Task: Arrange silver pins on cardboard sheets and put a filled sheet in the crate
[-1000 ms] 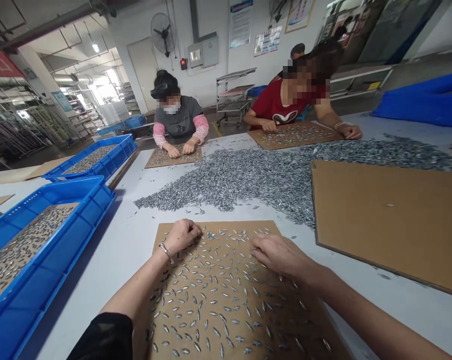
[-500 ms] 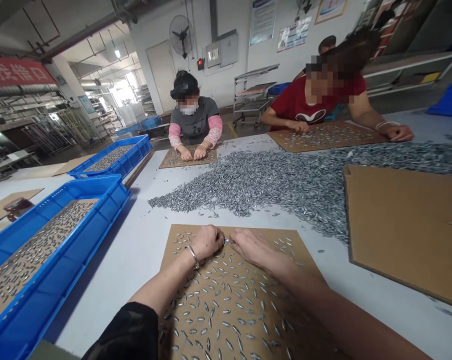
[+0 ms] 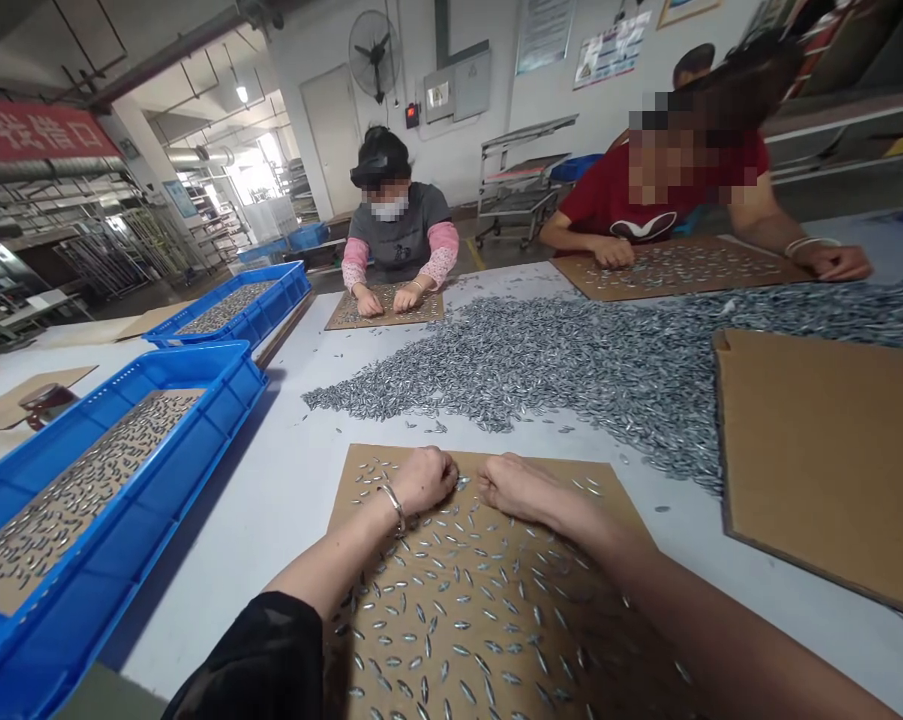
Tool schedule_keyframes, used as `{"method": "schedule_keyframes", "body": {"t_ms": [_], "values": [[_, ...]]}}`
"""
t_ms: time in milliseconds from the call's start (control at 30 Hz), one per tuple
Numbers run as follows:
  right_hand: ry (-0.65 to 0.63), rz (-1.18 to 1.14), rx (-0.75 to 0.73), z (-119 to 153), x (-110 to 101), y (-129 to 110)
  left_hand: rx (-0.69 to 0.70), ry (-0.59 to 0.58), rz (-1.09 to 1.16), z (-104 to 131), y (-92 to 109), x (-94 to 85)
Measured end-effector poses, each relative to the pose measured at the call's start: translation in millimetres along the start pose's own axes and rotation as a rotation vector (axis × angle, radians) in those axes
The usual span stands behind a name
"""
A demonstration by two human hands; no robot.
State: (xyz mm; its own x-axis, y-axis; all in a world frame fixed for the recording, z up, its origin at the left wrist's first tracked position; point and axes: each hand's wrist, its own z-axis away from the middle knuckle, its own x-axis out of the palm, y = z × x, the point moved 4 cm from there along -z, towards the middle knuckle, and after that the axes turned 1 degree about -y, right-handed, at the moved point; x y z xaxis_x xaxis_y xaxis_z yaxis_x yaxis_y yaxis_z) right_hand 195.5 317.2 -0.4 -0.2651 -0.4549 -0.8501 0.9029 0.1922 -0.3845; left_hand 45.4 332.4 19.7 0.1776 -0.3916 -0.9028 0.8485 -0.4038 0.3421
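Note:
My left hand, with a silver bangle on its wrist, is closed with its fingers curled over the far part of a brown cardboard sheet. To its right is my right hand, also closed, its fingertips tucked down at the sheet. Whatever the fingers of either hand pinch is hidden. In the gap between the hands lies a small spindle-shaped metal piece. Many similar shiny pieces are spread singly over the sheet, pointing various ways.
Beyond the sheet spreads a large heap of metal pieces. Blue crates holding filled boards stand at left. A cardboard stack lies at right. Across the white table, two co-workers, one in grey and one in red, handle similar boards.
My hands have drawn slightly apart, widening the gap and leaving a metal piece visible between them. The camera view has shifted a little. The grey-clad co-worker's hands have also separated.

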Motion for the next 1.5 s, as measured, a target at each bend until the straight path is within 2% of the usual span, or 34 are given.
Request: {"method": "schedule_keyframes", "body": {"t_ms": [167, 367, 533, 733, 867, 1133, 1333, 1500], "values": [[0.002, -0.003, -0.010, -2.7, -3.9, 5.2, 0.000, -0.004, -0.084, -3.4, 3.6, 3.1], [0.150, 0.049, -0.090, -5.5, -4.0, -4.5, 0.006, -0.022, -0.145, -4.4, 5.7, 9.5], [0.124, 0.127, -0.063, -13.4, 0.9, -6.2, -0.023, -0.018, -0.189, -3.4, 11.2, 14.2], [0.232, 0.293, -0.169, -10.5, -0.4, -5.7, -0.022, -0.022, -0.203, -1.3, 13.4, 17.0], [0.234, 0.388, -0.240, -8.3, 6.2, -9.1, -0.053, -0.004, -0.188, -0.6, 14.7, 15.6], [0.220, 0.251, -0.181, 0.7, 1.8, 1.3, -0.111, 0.033, -0.114, 6.9, 11.2, 13.3], [0.206, 0.158, -0.144, -9.3, 7.0, 4.3, -0.133, 0.046, -0.080, 4.2, 8.5, 14.6], [0.216, 0.095, -0.123, -11.8, 3.0, 9.4, -0.106, 0.044, -0.053, 8.7, 7.8, 5.3]]}}
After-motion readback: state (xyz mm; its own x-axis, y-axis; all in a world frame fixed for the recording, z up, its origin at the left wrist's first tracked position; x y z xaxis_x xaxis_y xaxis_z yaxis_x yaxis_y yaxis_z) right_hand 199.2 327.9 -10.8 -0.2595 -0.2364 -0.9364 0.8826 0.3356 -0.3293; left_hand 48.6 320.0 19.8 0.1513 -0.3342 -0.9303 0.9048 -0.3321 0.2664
